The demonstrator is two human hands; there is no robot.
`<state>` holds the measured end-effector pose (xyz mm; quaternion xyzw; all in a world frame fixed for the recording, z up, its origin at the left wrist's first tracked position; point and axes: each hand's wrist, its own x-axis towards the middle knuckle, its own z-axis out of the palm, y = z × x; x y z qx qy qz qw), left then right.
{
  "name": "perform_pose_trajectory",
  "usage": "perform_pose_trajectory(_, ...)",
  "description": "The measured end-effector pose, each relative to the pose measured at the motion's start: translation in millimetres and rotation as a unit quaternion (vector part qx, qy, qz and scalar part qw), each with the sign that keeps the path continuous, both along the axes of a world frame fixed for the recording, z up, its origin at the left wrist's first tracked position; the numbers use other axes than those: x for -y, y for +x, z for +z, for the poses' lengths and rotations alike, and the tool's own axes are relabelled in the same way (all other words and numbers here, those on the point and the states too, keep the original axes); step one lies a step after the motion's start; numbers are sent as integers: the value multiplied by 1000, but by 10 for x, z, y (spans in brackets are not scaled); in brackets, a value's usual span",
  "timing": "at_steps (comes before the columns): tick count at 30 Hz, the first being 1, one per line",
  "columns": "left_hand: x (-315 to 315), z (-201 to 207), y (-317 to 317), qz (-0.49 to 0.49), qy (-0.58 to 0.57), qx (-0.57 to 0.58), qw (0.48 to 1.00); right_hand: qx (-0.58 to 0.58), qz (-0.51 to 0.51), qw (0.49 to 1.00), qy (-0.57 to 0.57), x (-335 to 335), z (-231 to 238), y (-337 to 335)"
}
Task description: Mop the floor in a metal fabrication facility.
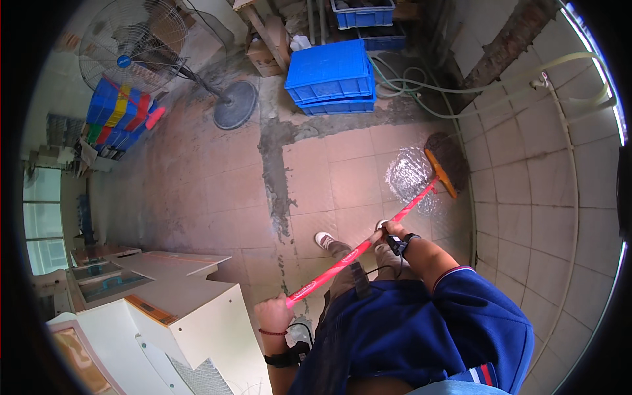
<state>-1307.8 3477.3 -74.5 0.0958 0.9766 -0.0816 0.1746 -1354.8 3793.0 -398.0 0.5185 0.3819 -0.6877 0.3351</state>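
Note:
A long-handled broom (442,172) with an orange head and a pink-red pole slants across the floor in front of me. Dark, bristle-like material fans out beyond the orange head at the right. My left hand (274,313) is wrapped round the pole's near end, with a red bracelet on its wrist. Farther along, my right hand (393,230) grips the pole near its middle; a dark device sits on that wrist. Beside the broom head, a shiny wet patch (409,172) covers part of the tiles.
A blue crate stack (329,72) stands ahead, with a pale green hose (421,85) beside it. The standing fan (234,105) and coloured bins (118,113) are far left. White cabinet panels (210,322) lie at near left. A tiled wall (526,197) runs along the right.

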Motion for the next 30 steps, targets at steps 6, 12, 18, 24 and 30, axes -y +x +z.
perform_pose_trajectory(6,-17,10,44,15,-17,10,1000,-11,18,1000,3,79,46,34)
perform_pose_trajectory(12,-157,88,56,48,-37,121,991,13,-103,994,-22,29,-454,171)
perform_pose_trajectory(18,167,-284,617,105,25,218,970,31,-193,980,46,89,-435,268)
perform_pose_trajectory(24,180,-464,1174,156,123,233,952,-69,-133,985,82,-7,52,365)
perform_pose_trajectory(30,-3,-230,1578,222,201,301,905,-90,-176,980,19,164,18,743)
